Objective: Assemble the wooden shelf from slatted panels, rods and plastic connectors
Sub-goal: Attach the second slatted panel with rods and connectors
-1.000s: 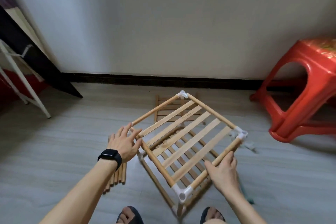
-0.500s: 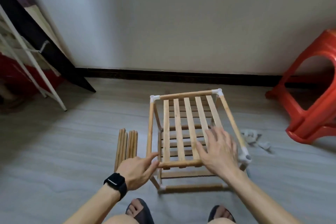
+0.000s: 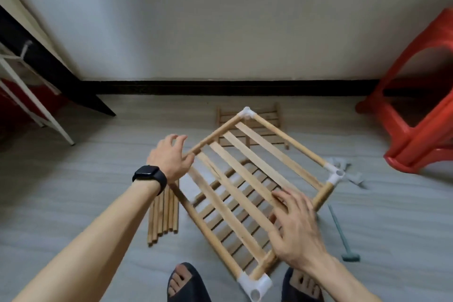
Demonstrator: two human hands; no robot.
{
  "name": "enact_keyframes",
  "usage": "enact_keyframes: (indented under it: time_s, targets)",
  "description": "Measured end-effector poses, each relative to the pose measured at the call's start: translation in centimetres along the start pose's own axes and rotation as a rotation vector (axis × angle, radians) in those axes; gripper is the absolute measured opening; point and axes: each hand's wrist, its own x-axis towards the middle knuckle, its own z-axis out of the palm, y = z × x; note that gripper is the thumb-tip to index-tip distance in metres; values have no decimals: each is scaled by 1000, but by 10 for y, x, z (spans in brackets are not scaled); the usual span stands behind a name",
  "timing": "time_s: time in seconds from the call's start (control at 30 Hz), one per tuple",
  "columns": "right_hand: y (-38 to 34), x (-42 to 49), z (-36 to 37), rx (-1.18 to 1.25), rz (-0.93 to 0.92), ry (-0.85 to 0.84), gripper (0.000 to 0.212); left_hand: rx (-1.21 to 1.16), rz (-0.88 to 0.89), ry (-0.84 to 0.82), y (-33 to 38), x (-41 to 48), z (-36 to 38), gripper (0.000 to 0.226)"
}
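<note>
The part-built wooden shelf [image 3: 247, 171] stands on the floor in front of me, turned diagonally, a lower slatted tier showing under the top slatted panel. White plastic connectors [image 3: 255, 284] cap its visible corners. My left hand [image 3: 171, 157], with a black watch on the wrist, grips the left corner of the top frame, fingers curled over it. Along the near right side, my right hand [image 3: 296, 225] lies flat with spread fingers on the slats and the rod.
Several loose rods [image 3: 163, 216] lie left of the shelf. A spare slatted panel [image 3: 264, 115] lies behind it near the wall. Grey connectors [image 3: 350, 171] and a small mallet [image 3: 343, 235] lie to the right. A red stool [image 3: 416, 130] stands at the right, a white rack [image 3: 36, 110] at the left.
The shelf has turned from square-on to diagonal, one corner now pointing at me. My left hand moved up to the left corner; my right hand shifted to the near right side.
</note>
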Motion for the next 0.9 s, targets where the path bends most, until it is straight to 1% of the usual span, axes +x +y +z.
enact_keyframes:
  time_s: [0.03,0.1,0.13,0.17,0.2,0.23,0.27,0.3,0.33,0.37,0.43,0.47,0.5,0.53,0.57,0.67,0.77,0.83,0.9]
  targets:
    - [8,-2,-2,14,-9,41,50,-13,-55,-63,-1,4,3,66]
    - [21,-3,-5,-17,60,140,55,-59,-159,-271,-3,2,16,68]
    - [26,-4,-5,-30,136,186,54,-103,-201,-377,-4,-6,24,67]
    - [31,-5,-5,-20,230,237,53,-191,-236,-433,-6,-16,31,68]
    - [33,-5,-6,20,340,285,49,-315,-274,-438,-9,-27,36,68]
    - [34,-5,-8,104,459,298,49,-446,-308,-413,-12,-37,40,67]
    - [33,-5,-11,211,577,260,56,-537,-333,-368,-15,-46,42,63]
    - [31,-5,-13,323,663,208,67,-586,-340,-312,-18,-52,43,61]
    - [28,-8,-15,435,719,152,74,-599,-343,-261,-23,-59,45,61]
    - [27,-12,-15,540,763,114,75,-589,-342,-233,-26,-64,47,63]
    - [18,-26,-17,672,825,23,71,-610,-362,-200,-30,-76,52,66]
    - [11,-34,-18,698,831,-55,65,-657,-381,-184,-33,-83,55,65]
    - [4,-42,-19,703,835,-139,59,-694,-400,-165,-36,-88,57,64]
    - [-1,-48,-21,697,833,-208,59,-716,-415,-149,-38,-91,59,64]
    - [-2,-51,-21,677,824,-239,62,-729,-428,-141,-41,-92,60,65]
    - [1,-43,-23,599,805,-210,65,-801,-480,-143,-41,-94,63,64]
    - [5,-23,-29,651,809,-144,59,-852,-521,-90,-33,-95,64,56]
    - [10,-11,-32,639,795,-113,56,-898,-530,-69,-25,-98,66,50]
    - [15,-4,-34,684,787,-66,49,-953,-541,-58,-14,-104,69,45]
